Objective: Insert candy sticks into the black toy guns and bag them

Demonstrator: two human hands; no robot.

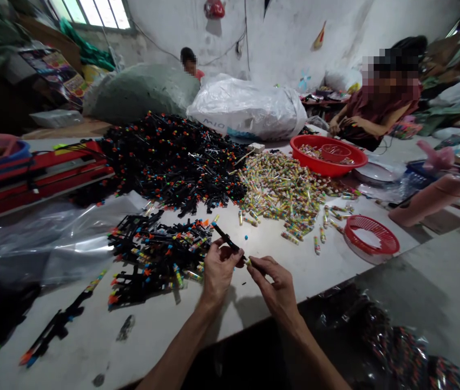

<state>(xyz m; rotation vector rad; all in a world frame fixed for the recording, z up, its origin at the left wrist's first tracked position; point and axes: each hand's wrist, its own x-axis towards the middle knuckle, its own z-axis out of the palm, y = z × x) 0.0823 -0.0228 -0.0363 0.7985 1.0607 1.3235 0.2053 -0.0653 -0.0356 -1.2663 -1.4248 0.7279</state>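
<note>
My left hand (pixel 217 273) is closed around a small black toy gun (pixel 225 237), which slants with its far end up and to the left. At the gun's near end my right hand (pixel 275 281) pinches a small candy tube (pixel 248 261), mostly covered by the fingers. The tube meets the gun, though how far it is fitted cannot be made out. Left of my hands lies a pile of black toy guns (pixel 149 238) with some tubes among them. A single gun with a tube on its end (pixel 61 319) rests farther left. One blue bead (pixel 246 237) sits beyond my hands.
A large heap of black toy guns (pixel 173 162) adjoins a heap of candy tubes (pixel 282 187). Behind it stands a red basin (pixel 327 169); a red basket (pixel 392 244) is near the table's right edge. Another person (pixel 388 103) works at the back right. Plastic sheeting (pixel 71 238) lies left.
</note>
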